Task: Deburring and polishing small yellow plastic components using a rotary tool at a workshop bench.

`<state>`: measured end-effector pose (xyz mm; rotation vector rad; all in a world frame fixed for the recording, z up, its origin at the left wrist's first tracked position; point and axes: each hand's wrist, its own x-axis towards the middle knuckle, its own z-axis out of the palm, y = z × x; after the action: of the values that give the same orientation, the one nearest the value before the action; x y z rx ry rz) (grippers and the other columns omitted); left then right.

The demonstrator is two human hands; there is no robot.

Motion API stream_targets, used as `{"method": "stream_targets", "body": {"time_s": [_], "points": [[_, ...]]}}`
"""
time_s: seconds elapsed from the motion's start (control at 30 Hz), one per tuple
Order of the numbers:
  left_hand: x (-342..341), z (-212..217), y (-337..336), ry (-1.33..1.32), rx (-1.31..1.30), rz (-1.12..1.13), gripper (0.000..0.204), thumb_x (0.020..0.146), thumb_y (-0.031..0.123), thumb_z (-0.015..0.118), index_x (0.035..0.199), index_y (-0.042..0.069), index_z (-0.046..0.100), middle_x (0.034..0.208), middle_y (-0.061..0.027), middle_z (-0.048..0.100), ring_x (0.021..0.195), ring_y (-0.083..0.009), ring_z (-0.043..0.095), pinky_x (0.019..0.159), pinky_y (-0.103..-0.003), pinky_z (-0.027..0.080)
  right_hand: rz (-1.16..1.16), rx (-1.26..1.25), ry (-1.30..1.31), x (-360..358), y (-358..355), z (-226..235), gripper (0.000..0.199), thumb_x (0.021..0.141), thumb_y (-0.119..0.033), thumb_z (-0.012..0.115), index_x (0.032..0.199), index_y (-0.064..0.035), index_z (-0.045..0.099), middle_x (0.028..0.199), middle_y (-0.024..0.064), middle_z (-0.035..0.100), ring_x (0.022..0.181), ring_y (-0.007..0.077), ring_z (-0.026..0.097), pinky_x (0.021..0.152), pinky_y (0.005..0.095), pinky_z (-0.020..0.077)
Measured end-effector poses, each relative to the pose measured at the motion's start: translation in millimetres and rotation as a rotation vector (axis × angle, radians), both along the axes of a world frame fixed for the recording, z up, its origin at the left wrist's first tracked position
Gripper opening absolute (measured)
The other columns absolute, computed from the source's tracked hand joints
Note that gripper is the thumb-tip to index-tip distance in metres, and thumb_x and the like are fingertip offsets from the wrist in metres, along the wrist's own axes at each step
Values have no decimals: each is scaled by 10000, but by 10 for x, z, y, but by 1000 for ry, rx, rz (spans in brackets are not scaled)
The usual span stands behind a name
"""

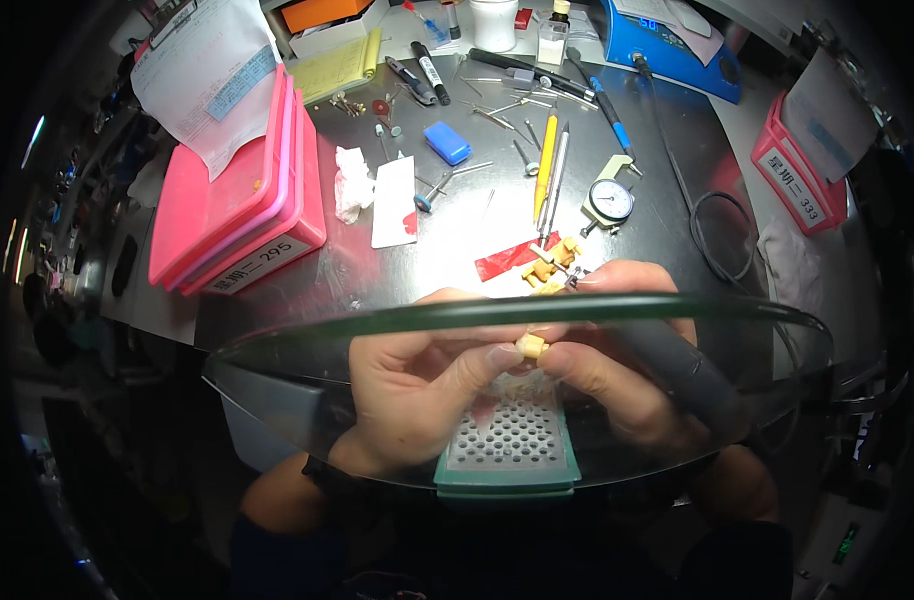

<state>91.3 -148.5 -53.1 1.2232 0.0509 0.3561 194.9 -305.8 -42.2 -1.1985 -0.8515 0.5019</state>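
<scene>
Pinching a small cream dental piece (pixel 530 346) between both hands' fingertips, the left hand (pixel 417 385) and right hand (pixel 617 385) hold it behind the glass shield (pixel 277 345), above the perforated green tray (pixel 507 440). A slipped grip could likely drop it through the cluttered desk (pixel 447 230) edge.

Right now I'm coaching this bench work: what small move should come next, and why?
Probably bring the grey handpiece in the right hand to the small cream tooth-shaped piece. The left hand pinches it over the green perforated grille, behind the clear curved shield.
</scene>
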Motion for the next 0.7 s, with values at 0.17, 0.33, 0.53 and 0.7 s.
{"method": "stream_targets", "body": {"time_s": [0.17,0.33,0.53,0.7], "points": [[-52,16,24,-16,56,22,183,859,-53,632,1038,-47,668,954,-153,692,684,-84,619,516,-186,480,21,-70,23,-23,-13,40,370,856,19,657,1175,15,469,987,121,650,915,134,635,810,262,503],[-39,35,7,23,123,13,189,833,-81,645,1016,-43,677,960,-143,694,713,-89,634,563,-200,489,-108,-215,-805,45,-61,188,385,853,28,654,1188,-10,467,1005,142,622,932,160,623,837,290,504],[-48,201,80,-75,468,-12,240,799,-44,684,1004,-125,589,1011,-182,626,798,-197,629,662,-298,536,-22,57,-320,37,-25,88,389,847,59,646,1184,-9,464,983,168,617,882,183,646,771,289,538],[-30,1,136,-104,389,-16,236,762,-21,735,989,-25,673,931,-136,683,833,-255,678,761,-344,550,40,289,87,-57,53,-121,395,841,85,640,1180,-8,461,965,190,614,840,202,665,717,288,567]]}}
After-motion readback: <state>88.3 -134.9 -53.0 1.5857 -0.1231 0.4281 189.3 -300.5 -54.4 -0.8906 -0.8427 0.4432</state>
